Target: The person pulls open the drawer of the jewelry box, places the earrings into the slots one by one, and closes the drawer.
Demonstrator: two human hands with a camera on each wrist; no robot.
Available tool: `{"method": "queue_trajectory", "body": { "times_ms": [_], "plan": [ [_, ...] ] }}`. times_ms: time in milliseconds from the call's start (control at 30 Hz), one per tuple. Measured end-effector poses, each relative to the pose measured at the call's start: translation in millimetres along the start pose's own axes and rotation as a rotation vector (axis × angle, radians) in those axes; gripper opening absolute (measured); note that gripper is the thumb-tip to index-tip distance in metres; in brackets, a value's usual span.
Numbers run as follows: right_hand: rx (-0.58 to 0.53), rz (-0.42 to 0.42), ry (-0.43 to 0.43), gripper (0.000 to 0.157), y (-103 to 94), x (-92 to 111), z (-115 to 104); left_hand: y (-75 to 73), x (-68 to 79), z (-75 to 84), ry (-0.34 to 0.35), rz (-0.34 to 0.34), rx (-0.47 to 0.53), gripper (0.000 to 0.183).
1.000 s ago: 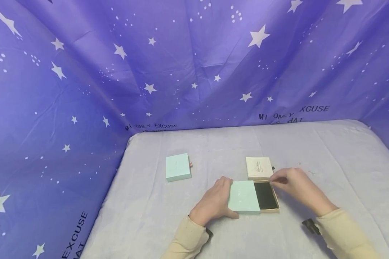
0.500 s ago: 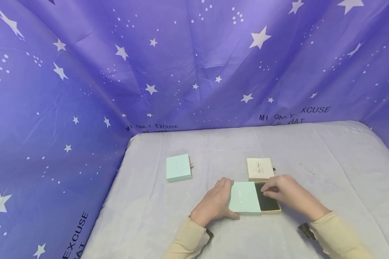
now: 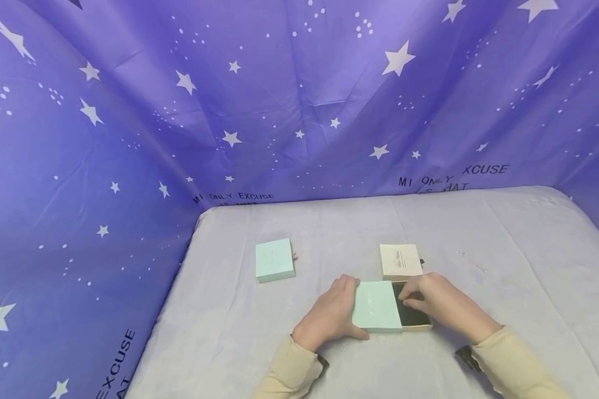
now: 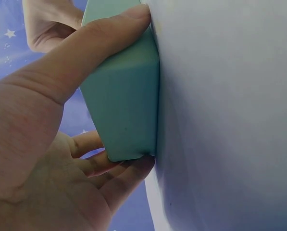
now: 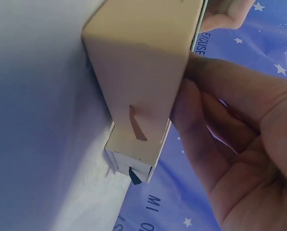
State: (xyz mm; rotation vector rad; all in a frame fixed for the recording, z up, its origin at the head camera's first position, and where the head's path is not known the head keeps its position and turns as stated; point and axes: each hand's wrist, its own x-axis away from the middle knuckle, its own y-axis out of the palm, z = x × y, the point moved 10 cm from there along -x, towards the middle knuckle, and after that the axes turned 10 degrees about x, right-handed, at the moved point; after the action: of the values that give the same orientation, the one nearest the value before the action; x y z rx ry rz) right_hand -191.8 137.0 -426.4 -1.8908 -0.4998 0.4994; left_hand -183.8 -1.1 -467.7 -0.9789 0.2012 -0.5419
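Note:
A mint-green slide box (image 3: 377, 307) lies on the covered table, its inner drawer (image 3: 418, 328) pulled out to the right. Black padding (image 3: 413, 317) lines that drawer. My left hand (image 3: 328, 311) grips the sleeve's left end, thumb along the near side and fingers round the far side, as the left wrist view also shows. Bent fingers of my right hand (image 3: 440, 302) reach down into the drawer, thumb and forefinger close together. The drawer wall hides their tips in the right wrist view, so I cannot tell whether they pinch something. A pinkish ribbon tab (image 5: 137, 126) sticks out of the drawer's end.
A cream box (image 3: 398, 260) with dark lettering and a black tab stands just behind the drawer. Farther left sits another mint-green box (image 3: 274, 260) with a pinkish tab. Tiny shiny pieces (image 3: 481, 269) lie at the right. A purple star-printed curtain (image 3: 299, 100) borders the table.
My right hand has moved left from the drawer's far right corner to over the black padding, its fingers now reaching in. My left hand and the box have stayed put.

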Motion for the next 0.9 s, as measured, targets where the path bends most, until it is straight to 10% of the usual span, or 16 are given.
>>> {"method": "queue_trajectory", "body": {
  "times_ms": [900],
  "plan": [
    [0.018,0.045,0.043,0.013,3.0,1.1,-6.2,-0.7,0.4,0.2,0.001,-0.006,0.006,0.099]
  ]
}}
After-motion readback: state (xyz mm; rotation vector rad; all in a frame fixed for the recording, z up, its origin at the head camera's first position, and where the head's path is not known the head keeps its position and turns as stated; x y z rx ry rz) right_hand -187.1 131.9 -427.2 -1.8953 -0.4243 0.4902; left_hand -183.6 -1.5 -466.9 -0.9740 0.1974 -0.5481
